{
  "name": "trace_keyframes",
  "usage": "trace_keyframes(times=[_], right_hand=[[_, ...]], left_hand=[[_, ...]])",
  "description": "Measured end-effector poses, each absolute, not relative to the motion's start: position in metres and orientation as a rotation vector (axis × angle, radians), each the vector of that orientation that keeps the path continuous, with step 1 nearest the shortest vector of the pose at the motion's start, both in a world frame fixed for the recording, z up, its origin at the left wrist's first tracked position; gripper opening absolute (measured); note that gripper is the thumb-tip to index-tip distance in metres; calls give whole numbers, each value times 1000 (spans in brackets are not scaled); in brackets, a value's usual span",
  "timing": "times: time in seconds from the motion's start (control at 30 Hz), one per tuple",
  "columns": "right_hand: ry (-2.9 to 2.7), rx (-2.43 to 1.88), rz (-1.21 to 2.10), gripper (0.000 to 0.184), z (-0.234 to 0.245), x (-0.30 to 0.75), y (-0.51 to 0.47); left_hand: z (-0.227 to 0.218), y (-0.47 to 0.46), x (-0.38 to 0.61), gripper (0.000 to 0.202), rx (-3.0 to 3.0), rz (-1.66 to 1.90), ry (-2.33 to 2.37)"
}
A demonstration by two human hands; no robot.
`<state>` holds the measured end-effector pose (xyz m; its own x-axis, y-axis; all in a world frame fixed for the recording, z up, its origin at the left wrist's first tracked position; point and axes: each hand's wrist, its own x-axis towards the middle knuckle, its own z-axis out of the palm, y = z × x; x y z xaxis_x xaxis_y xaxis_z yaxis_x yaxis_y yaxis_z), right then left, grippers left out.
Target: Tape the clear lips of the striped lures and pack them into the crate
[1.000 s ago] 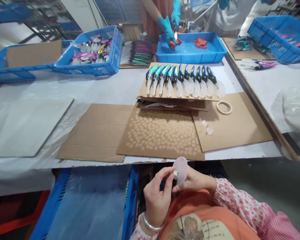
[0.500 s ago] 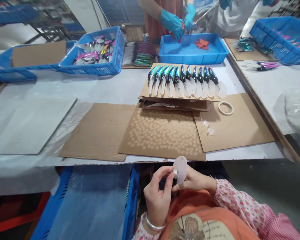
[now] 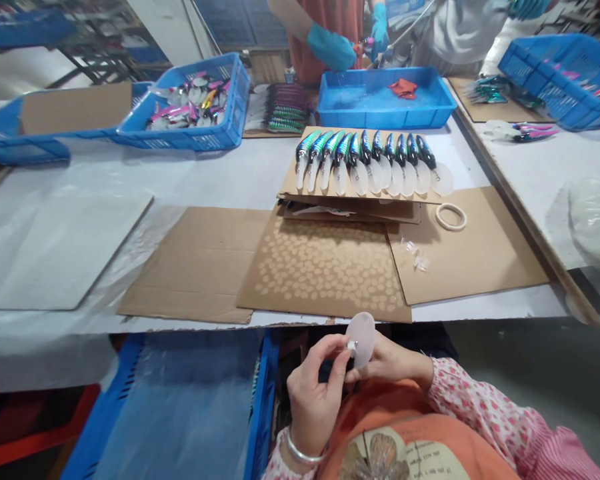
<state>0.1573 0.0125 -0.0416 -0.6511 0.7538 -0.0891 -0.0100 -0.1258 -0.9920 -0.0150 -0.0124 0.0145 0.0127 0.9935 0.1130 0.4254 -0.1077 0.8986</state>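
Observation:
A fishing lure is held low in front of me, its round frosted diving lip (image 3: 363,339) facing up. My right hand (image 3: 394,358) is closed around the lure's dark body, which is mostly hidden by my fingers. My left hand (image 3: 316,387) pinches a small white piece (image 3: 351,346) between thumb and forefinger, against the metal ring on the lip. Whether the piece is tape or plastic I cannot tell. Beyond my hands lies a cardboard sheet (image 3: 325,267) marked with pale oval spots.
A row of blue-green lures (image 3: 365,150) lies on stacked cardboard. A tape roll (image 3: 451,217) and clear scraps (image 3: 420,262) rest on the right sheet. Blue crates (image 3: 180,137) and a blue basin (image 3: 387,119) stand farther back, where a co-worker's gloved hands (image 3: 333,47) work.
My left fingertips have shifted slightly at the white piece, while the lure stays in place. Across the table, the co-worker's gloved hands have moved up and left from the basin.

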Motion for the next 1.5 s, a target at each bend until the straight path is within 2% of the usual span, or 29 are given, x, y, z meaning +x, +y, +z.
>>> trace_keyframes(times=[0.37,0.77,1.0,1.1,1.3,1.5], right_hand=[[-1676,-799,1818,42,-32,156,18],[-1666,-818,1887,41,-38,156,17],[-1741,-784,1766,45,-38,156,19],[-1779,-777,1718,46,-37,155,20],[-1829,-759,1730,47,-33,153,22],[-1764,-827,1883,43,-36,148,20]], left_hand=[[15,-12,-17,17,1448,1057,1440],[29,-7,-20,25,1914,978,1388],[22,0,-25,19,1211,902,1322],[19,0,-26,17,1111,895,1285],[19,-9,-26,7,1475,998,1415],[21,-17,-27,18,1847,1154,1454]])
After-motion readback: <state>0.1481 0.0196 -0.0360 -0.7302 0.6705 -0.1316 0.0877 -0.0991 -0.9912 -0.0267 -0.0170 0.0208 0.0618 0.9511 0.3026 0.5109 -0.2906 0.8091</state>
